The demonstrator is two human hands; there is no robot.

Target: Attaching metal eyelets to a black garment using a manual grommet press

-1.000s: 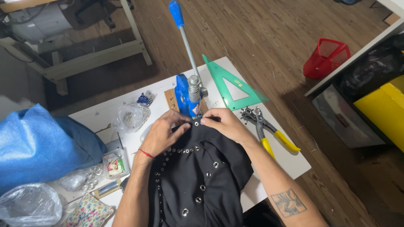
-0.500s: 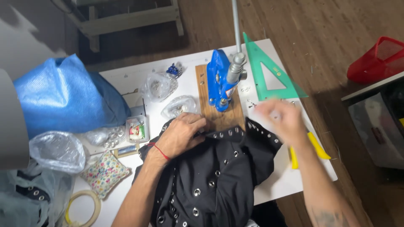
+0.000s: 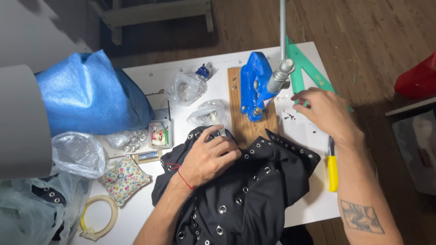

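Note:
A black garment [image 3: 254, 190] studded with metal eyelets lies bunched on the white table [image 3: 150, 77]. My left hand [image 3: 209, 156] presses down on its upper edge, fingers curled into the cloth. My right hand [image 3: 324, 111] hovers over the table to the right of the blue hand press [image 3: 256, 86], fingers spread above small loose eyelets [image 3: 288, 115], holding nothing I can see. The press stands on a wooden board [image 3: 243, 127] with its grey lever [image 3: 281, 72] raised.
A green set square [image 3: 302, 75] lies behind my right hand. Yellow-handled pliers [image 3: 333, 170] lie at the table's right edge. Clear bags of eyelets [image 3: 186, 88], a blue sack [image 3: 88, 95], a floral pincushion [image 3: 123, 179] and a tape roll [image 3: 96, 218] fill the left side.
My right hand left the garment and moved right and up, past the press. My left hand stayed on the cloth. The view shifted so the table sits more centred.

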